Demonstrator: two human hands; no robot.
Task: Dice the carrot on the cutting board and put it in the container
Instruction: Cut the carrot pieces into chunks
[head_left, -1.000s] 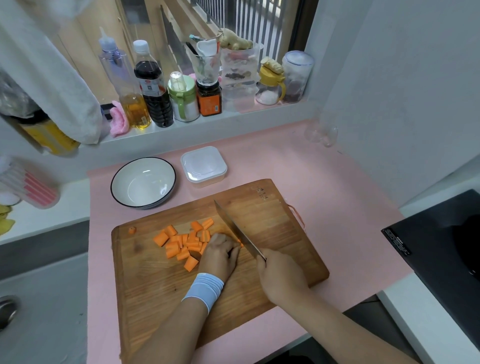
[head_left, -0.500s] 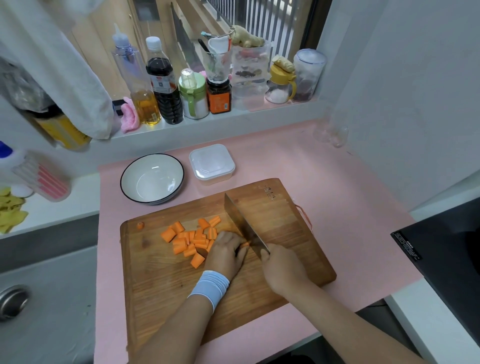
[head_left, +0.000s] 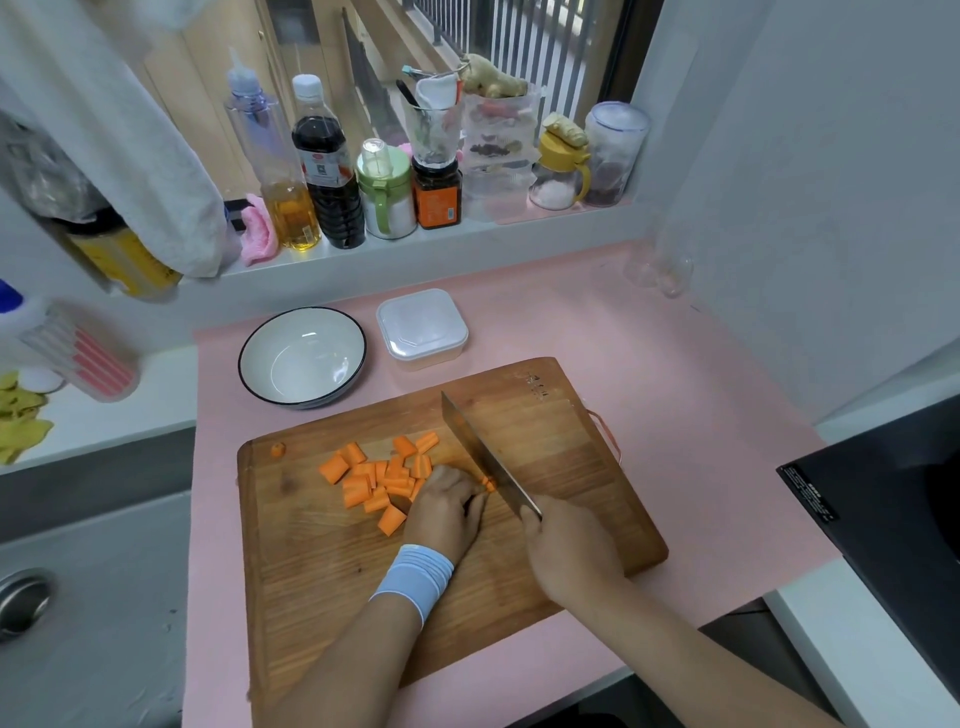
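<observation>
We are working at a pink counter (head_left: 623, 322) below a window sill, with a wooden cutting board (head_left: 322, 561) lying across it. The carrot stub (head_left: 488, 483) is sitting on the board, and our left hand (head_left: 447, 512) is curling its fingers down over it and pinning it there, so only a small orange end is showing past the fingertips. The knife (head_left: 483, 457) is standing hard against that end on the side away from the holding hand, with its blade pointing away from us. Our right hand (head_left: 569, 551) is clenching around the handle, which is hidden inside the fist.

On the other side of the left-hand grip, the diced pieces (head_left: 382, 480) are lying in a loose heap, with the nearest ones touching the back of the hand. One stray bit (head_left: 279, 449) is sitting well apart from that heap, near the board's far left corner. A pale blue wristband (head_left: 413, 579) is wrapping the wrist behind the grip.

Beyond the knife tip and off the board, the container (head_left: 422, 330) is standing on the counter with its white lid on. A white bowl (head_left: 302, 356) with a dark rim is sitting just beside it, farther to the left-hand side. Past both, bottles and jars (head_left: 332, 171) are lining the sill. Out beyond the knife hand, a black cooktop (head_left: 893, 509) is filling the counter's edge.
</observation>
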